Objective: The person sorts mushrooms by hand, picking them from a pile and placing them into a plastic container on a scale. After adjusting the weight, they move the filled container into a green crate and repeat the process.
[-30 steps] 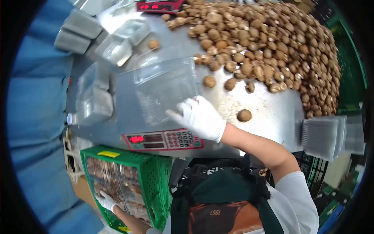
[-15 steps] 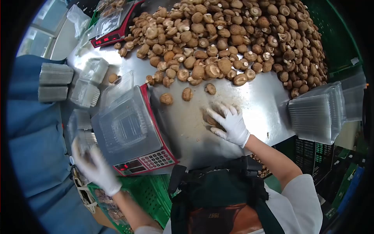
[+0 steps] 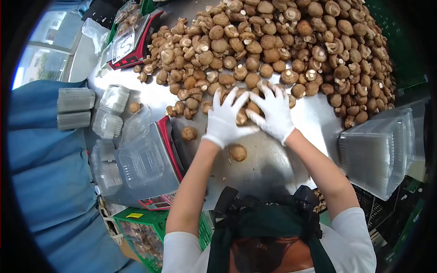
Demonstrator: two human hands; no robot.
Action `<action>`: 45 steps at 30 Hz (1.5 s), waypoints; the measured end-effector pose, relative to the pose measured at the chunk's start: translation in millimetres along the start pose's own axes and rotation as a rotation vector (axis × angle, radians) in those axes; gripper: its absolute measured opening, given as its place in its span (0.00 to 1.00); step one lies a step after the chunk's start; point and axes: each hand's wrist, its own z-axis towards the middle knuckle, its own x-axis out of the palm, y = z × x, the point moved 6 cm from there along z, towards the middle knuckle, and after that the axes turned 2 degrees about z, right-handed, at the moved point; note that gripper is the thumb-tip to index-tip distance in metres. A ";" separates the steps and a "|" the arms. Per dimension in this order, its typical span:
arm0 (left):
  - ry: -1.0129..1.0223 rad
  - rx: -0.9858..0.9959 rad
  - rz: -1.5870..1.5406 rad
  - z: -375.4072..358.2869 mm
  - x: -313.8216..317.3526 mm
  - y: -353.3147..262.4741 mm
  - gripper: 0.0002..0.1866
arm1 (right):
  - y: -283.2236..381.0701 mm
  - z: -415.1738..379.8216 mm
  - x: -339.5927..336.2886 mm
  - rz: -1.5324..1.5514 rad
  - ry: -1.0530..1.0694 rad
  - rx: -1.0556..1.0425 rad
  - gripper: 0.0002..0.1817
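Observation:
Both hands wear white gloves and rest side by side at the near edge of a large pile of brown mushrooms [image 3: 273,41] on a steel table [image 3: 273,159]. My left hand [image 3: 225,119] has its fingers spread over a few mushrooms. My right hand [image 3: 273,111] is spread the same way, touching the left, with mushrooms under its fingers. Whether either hand grips a mushroom is hidden. One loose mushroom [image 3: 238,152] lies just below the hands. An open clear plastic tray [image 3: 143,159] sits on a red scale [image 3: 159,173] to the left.
Stacks of clear trays [image 3: 378,150] stand at the right edge, more tray stacks [image 3: 75,107] at the left. A second red scale [image 3: 132,43] sits at the far left. A green crate [image 3: 150,227] of packed trays is below the table.
My left hand has come up from beside the scale to the pile's edge. My right hand has moved up from one loose mushroom to join it. The view has shifted toward the pile.

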 end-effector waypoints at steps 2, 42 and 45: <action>-0.037 -0.019 0.073 -28.3 -4.9 -20.6 0.53 | 13.2 -31.7 -5.1 -0.033 -0.129 -0.143 0.27; -0.034 -0.159 -0.433 -89.3 23.8 -4.4 0.63 | 39.5 -57.2 20.8 0.526 0.034 0.162 0.46; -0.069 -0.081 -0.589 -89.3 24.1 -4.8 0.59 | 38.8 -63.2 24.6 0.651 -0.042 0.174 0.43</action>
